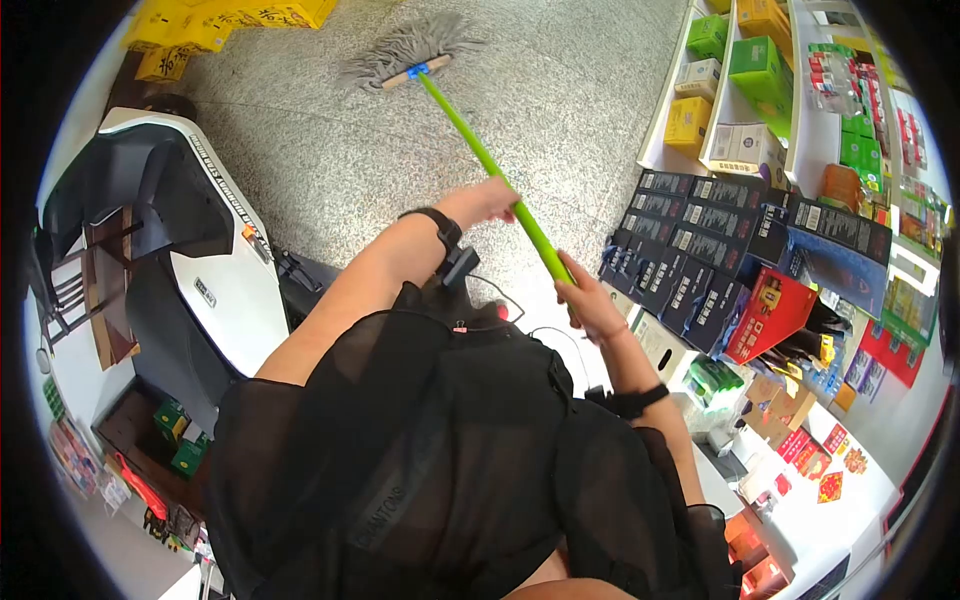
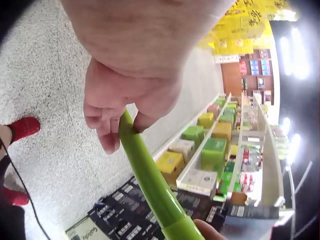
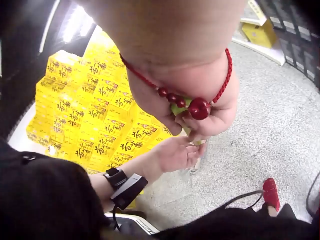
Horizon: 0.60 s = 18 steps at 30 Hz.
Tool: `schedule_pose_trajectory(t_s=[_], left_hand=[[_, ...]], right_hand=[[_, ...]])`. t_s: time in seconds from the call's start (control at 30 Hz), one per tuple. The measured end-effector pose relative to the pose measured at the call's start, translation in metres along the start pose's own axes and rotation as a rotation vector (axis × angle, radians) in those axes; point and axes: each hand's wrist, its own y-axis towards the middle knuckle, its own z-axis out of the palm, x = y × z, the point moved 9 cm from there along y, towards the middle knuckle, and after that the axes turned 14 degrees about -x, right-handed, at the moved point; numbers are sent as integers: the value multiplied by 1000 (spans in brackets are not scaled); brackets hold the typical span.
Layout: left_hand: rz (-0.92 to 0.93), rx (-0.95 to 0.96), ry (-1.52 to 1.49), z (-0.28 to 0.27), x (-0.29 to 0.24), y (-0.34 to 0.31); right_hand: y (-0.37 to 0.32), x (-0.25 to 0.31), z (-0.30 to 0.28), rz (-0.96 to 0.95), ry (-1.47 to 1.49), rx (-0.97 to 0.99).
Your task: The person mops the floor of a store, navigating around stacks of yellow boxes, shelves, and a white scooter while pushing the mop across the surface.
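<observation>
Hazard noted: dark boxes (image 1: 712, 220) exposed to handle swing

Left hand (image 1: 488, 202) and right hand (image 1: 594, 304) curl fingers round mop handle (image 1: 535, 229). Mop head (image 1: 412, 50) rests on floor (image 1: 310, 150), between its carton-lined and shelf-lined edges. A wide swing could topple boxes.

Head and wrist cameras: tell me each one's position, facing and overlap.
Head: worn on the head, facing forward and down at the mop; arms and torso show.
Left wrist: worn there, facing the left hand on the green handle; feet show.
Right wrist: worn there, facing the right hand; the left hand shows.
Head and left wrist share the green handle and dark boxes.
</observation>
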Motion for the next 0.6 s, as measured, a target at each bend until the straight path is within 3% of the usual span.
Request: schedule_pose_trajectory(t_s=[0.23, 0.5, 0.6], left_hand=[[-29, 256, 77, 146, 22, -66], [-46, 492, 337, 304, 76, -155], [-51, 602, 446, 348, 96, -179]], right_hand=[[-95, -112, -53, 123, 226, -95], [-204, -257, -72, 157, 336, -126], [-229, -299, -82, -17, 282, -233]])
